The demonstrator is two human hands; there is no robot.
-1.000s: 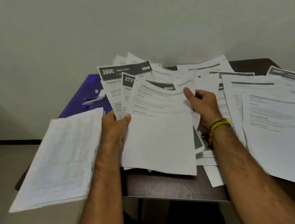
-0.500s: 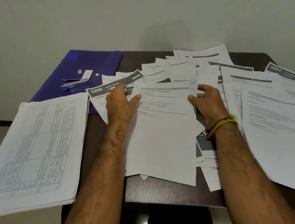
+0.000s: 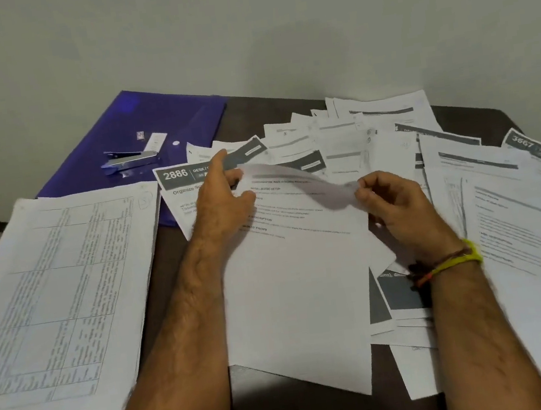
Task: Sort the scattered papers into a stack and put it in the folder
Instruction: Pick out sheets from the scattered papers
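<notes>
Right hand (image 3: 399,209) pinching the lifted top edge of a printed sheet (image 3: 297,269) at frame centre; left hand (image 3: 224,197), fingers spread, touching its other corner. Scattered papers (image 3: 373,137) across the dark table (image 3: 251,111). Blue folder (image 3: 136,119) upper left, stapler (image 3: 130,160) on it.

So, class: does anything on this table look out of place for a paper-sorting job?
Yes: a metal stapler lies on the closed purple folder, so it blocks opening. The tabled sheet stack overhangs the table's left edge, and the right hand curls one sheet's top edge.
</notes>
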